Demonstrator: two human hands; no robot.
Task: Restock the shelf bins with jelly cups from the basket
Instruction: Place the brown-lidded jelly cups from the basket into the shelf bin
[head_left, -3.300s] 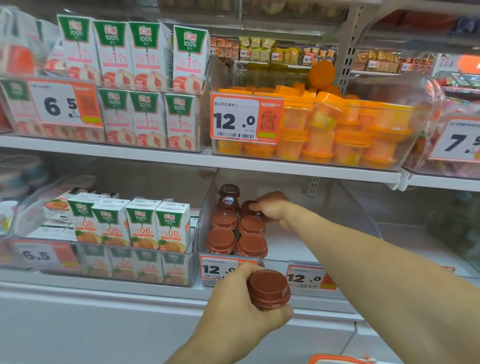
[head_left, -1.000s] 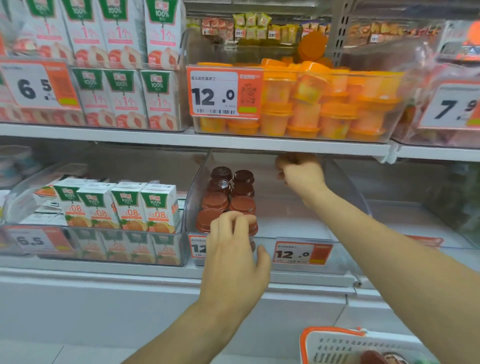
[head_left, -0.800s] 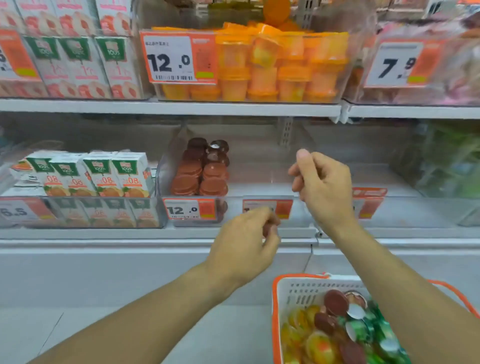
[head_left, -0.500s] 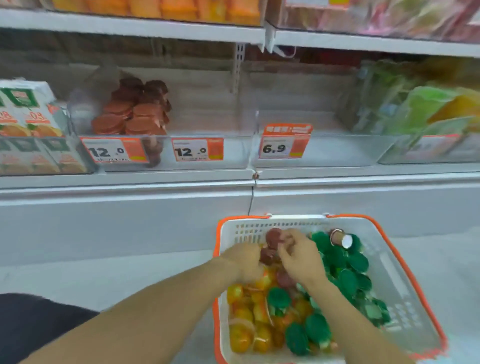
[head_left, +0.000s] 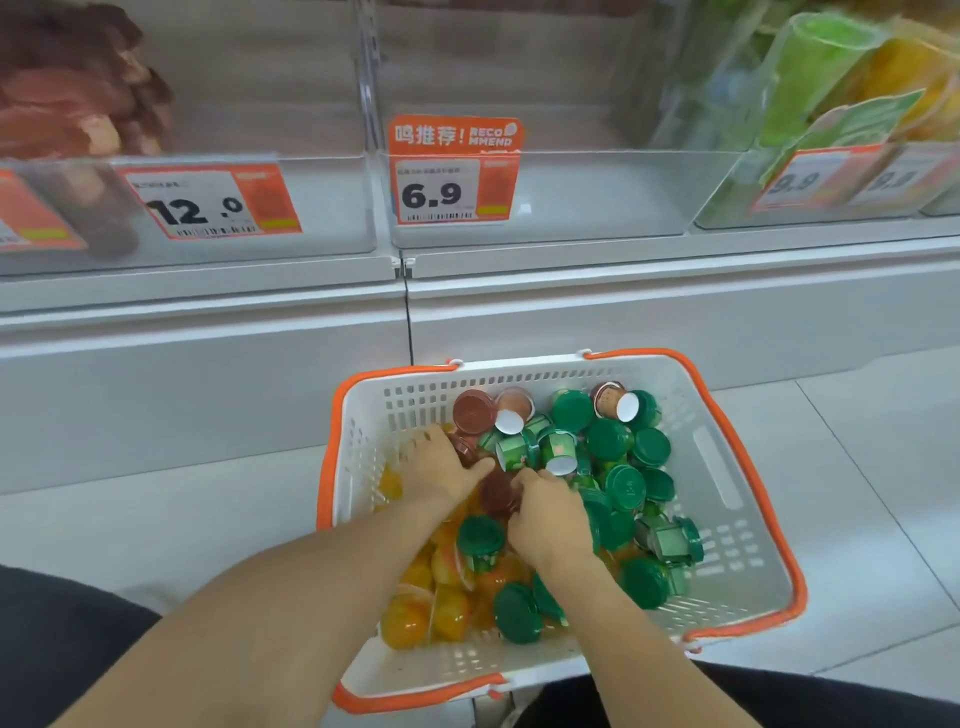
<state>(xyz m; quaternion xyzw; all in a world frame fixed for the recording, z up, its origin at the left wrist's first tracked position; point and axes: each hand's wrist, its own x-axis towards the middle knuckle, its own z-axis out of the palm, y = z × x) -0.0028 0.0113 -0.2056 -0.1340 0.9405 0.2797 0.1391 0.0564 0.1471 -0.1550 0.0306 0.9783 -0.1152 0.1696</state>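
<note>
Head view: both hands down in the basket.
Left hand (head_left: 441, 467): fingers curled round a brown-lidded jelly cup (head_left: 464, 451).
Right hand (head_left: 548, 514): pinches another brown cup (head_left: 497, 493).
Basket (head_left: 727, 467): holds many green-lidded cups (head_left: 626, 486), orange jelly cups (head_left: 415, 618), a few brown.
Bins: left bin (head_left: 332, 208) partly stocked with brown cups; 6.9 bin (head_left: 597, 197) bare.
Progress: early; most stock remains.

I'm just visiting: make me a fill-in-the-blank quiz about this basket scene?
1. The basket has white walls and an ____ rim.
2. The price tag on the bin straight above the basket reads ____.
3. Both hands, left hand and right hand, reach into the ____.

Missing words: orange; 6.9; basket
</note>
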